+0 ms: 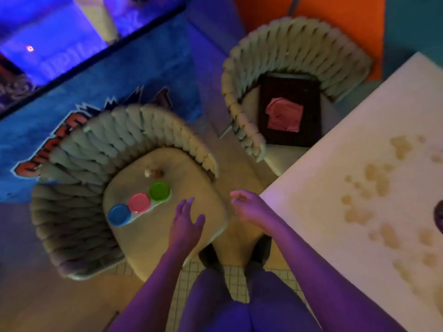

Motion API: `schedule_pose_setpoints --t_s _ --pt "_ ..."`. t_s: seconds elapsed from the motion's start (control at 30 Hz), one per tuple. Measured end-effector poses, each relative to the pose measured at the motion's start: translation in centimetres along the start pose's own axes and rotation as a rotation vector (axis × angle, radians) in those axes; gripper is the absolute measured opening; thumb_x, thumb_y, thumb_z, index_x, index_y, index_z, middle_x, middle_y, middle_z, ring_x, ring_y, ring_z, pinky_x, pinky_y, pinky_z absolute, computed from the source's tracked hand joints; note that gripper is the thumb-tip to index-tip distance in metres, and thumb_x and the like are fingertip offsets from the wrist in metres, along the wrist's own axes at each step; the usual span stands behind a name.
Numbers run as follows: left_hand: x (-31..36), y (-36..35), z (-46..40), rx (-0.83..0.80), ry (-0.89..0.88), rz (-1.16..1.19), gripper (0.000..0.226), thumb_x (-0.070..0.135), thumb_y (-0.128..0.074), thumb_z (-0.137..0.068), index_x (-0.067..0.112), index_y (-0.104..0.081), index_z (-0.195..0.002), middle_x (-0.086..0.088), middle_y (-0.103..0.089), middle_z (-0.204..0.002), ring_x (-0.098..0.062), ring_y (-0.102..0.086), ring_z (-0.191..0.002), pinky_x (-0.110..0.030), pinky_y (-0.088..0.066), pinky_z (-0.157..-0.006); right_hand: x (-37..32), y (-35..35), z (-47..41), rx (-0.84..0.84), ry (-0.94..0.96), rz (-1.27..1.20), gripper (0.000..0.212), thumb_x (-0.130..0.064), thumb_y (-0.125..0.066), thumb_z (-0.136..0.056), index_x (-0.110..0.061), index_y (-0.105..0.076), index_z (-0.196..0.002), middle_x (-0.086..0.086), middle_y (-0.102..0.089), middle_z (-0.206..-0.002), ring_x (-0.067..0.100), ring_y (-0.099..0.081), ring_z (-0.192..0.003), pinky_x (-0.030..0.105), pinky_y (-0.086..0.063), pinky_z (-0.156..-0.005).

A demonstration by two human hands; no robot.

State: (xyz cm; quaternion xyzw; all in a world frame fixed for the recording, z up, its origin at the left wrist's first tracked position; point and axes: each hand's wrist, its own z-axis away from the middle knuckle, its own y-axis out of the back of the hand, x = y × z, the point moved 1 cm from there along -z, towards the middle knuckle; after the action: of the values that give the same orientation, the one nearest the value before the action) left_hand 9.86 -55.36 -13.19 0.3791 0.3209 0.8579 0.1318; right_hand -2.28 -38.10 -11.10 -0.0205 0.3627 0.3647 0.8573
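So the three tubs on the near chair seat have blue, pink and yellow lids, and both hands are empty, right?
Nearly. In the head view the third is a green lid, not yellow; it sits with the blue lid and pink lid on the chair seat, left hand and right hand empty.

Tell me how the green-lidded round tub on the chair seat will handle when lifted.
The green-lidded round tub looks small and plastic, so probably light and stiff. Squat and flat-topped, it should hardly tip; laid sideways, it might roll.
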Motion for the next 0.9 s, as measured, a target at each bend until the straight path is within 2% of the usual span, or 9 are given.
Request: schedule_pose_setpoints --t_s 0.17,0.27,0.4,0.57,0.7,0.8,0.9 --pt "7.9 -2.9 1.5 -0.005 -0.119 -0.051 0.063 0.024 -0.07 -0.09 0.017 -0.046 -0.147 -0.01 -0.036 -0.154 -0.029 -0.05 -0.132 -0.038 -0.042 -0.109 -0.1 8.0 4.7 0.079 0.064 -0.13 0.026 -0.024 -0.055 -0.096 -0.028 -0.062 -0.121 -0.002 -0.067 -0.106 0.017 -0.068 -0.088 0.033 -0.056 -0.078" --pt "12.0 -4.4 1.9 -0.001 -0.183 -0.072 0.062 0.024 -0.069 -0.09 0.018 -0.046 -0.147 -0.008 -0.036 -0.154 -0.027 -0.049 -0.133 -0.037 -0.042 -0.109 0.5 12.2 6.1 0.105 0.089 -0.17 0.026 -0.025 -0.053 -0.097 -0.026 -0.06 -0.122 -0.003 -0.064 -0.107 0.017 -0.066 -0.092 0.033 -0.055 -0.079" --pt "17.0 -5.7 1.6 -0.021 -0.269 -0.111 0.061 0.03 -0.066 -0.093 0.022 -0.041 -0.149 -0.008 -0.032 -0.156 -0.026 -0.044 -0.137 -0.042 -0.043 -0.11 0.5 16.7 6.4 0.183 0.101 -0.203 0.024 -0.024 -0.053 -0.096 -0.027 -0.06 -0.119 -0.003 -0.065 -0.104 0.02 -0.067 -0.091 0.037 -0.057 -0.08" --pt "22.0 -5.7 -0.1 -0.022 -0.337 -0.162 0.063 0.036 -0.062 -0.095 0.029 -0.035 -0.152 -0.003 -0.029 -0.156 -0.024 -0.047 -0.133 -0.039 -0.047 -0.105 -1.0 20.1 5.4 0.261 0.115 -0.221 0.021 -0.022 -0.054 -0.095 -0.029 -0.058 -0.115 -0.002 -0.064 -0.101 0.025 -0.068 -0.093 0.044 -0.057 -0.085" --pt "25.1 -5.0 -3.4 -0.038 -0.432 -0.17 0.062 0.035 -0.061 -0.096 0.028 -0.034 -0.152 -0.004 -0.03 -0.154 -0.024 -0.048 -0.131 -0.03 -0.044 -0.097 -3.1 22.2 3.0 0.339 0.139 -0.179 0.032 -0.023 -0.056 -0.093 -0.027 -0.057 -0.125 0.001 -0.066 -0.108 0.022 -0.068 -0.092 0.047 -0.056 -0.091" --pt "27.0 -4.1 -6.1 -0.07 -0.497 -0.168 0.062 0.035 -0.062 -0.096 0.029 -0.035 -0.151 -0.003 -0.03 -0.153 -0.023 -0.051 -0.128 -0.036 -0.051 -0.098 -4.7 23.3 1.2 0.397 0.144 -0.12 0.035 -0.026 -0.058 -0.093 -0.026 -0.056 -0.128 0.003 -0.065 -0.117 0.023 -0.066 -0.1 0.048 -0.053 -0.095" --pt "28.6 -3.5 -9.8 -0.11 -0.562 -0.183 0.06 0.032 -0.063 -0.094 0.026 -0.038 -0.148 -0.005 -0.036 -0.148 -0.024 -0.052 -0.126 -0.041 -0.05 -0.1 -6.5 24.4 -0.8 0.464 0.11 -0.104 0.035 -0.026 -0.06 -0.092 -0.023 -0.057 -0.127 0.003 -0.065 -0.117 0.025 -0.064 -0.103 0.048 -0.053 -0.094"
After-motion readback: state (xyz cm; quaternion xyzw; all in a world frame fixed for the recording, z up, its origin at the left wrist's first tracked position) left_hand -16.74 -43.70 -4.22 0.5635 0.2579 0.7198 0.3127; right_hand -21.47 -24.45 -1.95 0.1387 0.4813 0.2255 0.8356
